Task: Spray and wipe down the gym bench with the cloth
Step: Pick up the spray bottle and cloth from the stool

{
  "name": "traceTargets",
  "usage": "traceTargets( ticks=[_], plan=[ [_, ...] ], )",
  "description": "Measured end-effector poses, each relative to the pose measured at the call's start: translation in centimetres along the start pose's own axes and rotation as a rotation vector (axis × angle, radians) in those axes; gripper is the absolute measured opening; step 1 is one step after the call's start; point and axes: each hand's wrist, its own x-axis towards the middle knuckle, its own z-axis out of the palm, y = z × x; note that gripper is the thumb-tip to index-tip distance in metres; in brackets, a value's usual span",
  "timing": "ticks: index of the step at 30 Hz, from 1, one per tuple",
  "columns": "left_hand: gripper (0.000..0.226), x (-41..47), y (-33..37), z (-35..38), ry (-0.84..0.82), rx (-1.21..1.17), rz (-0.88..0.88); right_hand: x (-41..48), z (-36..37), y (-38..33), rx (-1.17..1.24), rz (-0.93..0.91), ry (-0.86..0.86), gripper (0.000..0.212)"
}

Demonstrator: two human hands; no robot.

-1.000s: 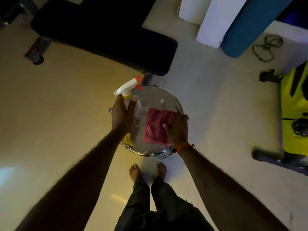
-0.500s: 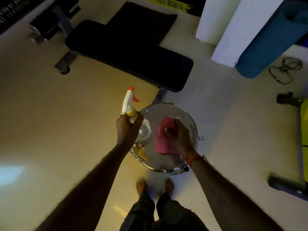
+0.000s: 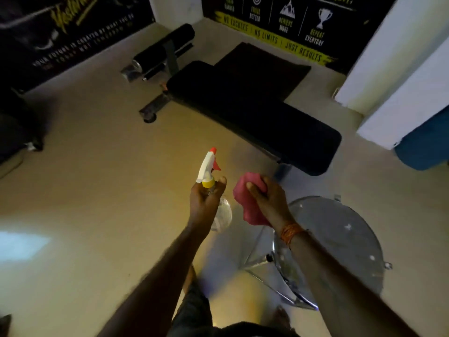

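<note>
Your left hand is wrapped around the neck of the spray bottle, its white head with the red nozzle pointing up and away from you toward the bench. Your right hand is clenched on the pink cloth, bunched and hanging down from your grip. Both are held in the air just short of the bench's near end, touching nothing else. The black bench stands on the floor ahead, running diagonally. A round metal stool sits under your right forearm, motion-blurred.
</note>
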Motion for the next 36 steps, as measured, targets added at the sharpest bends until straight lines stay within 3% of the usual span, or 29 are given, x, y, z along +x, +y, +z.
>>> traceTargets(
  ticks=[4, 7, 9, 11, 14, 20, 27, 30, 36],
  plan=[
    [0.009, 5.2, 1.2, -6.1, -0.036, -0.047, -0.060, 3.4, 6.8, -3.9, -0.102, 0.022, -0.034, 0.039],
    [0.002, 8.9, 2.5, -9.7, -0.081, -0.049, -0.062, 6.1, 10.3, -6.2, -0.121, 0.061, -0.044, 0.030],
    [0.015, 11.4, 3.5, -11.3, -0.072, -0.037, -0.083, 8.0, 12.0, -7.5, -0.083, 0.089, -0.040, 0.020],
    [0.007, 14.3, 4.1, -12.2, -0.079, -0.059, -0.112, 10.1, 13.3, -8.7, -0.060, 0.080, -0.034, 0.016],
    [0.030, 18.9, 4.6, -12.8, -0.109, -0.088, -0.077, 13.5, 14.3, -10.2, -0.026, 0.080, -0.005, 0.021],
    [0.040, 29.5, 4.4, -11.5, -0.129, -0.075, -0.076, 23.4, 14.7, -10.9, 0.045, 0.085, 0.065, 0.011],
    [0.039, 42.1, 4.0, -7.9, -0.192, -0.144, -0.159, 36.8, 13.5, -12.9, 0.118, 0.130, -0.044, 0.036],
    [0.060, 47.6, 4.4, -6.0, -0.215, -0.107, -0.185, 42.2, 12.5, -13.9, 0.104, 0.167, -0.035, 0.037],
    [0.062, 57.6, 3.1, -2.2, -0.341, 0.018, -0.144, 51.9, 10.9, -13.6, 0.127, 0.211, 0.042, 0.031]
  ],
)
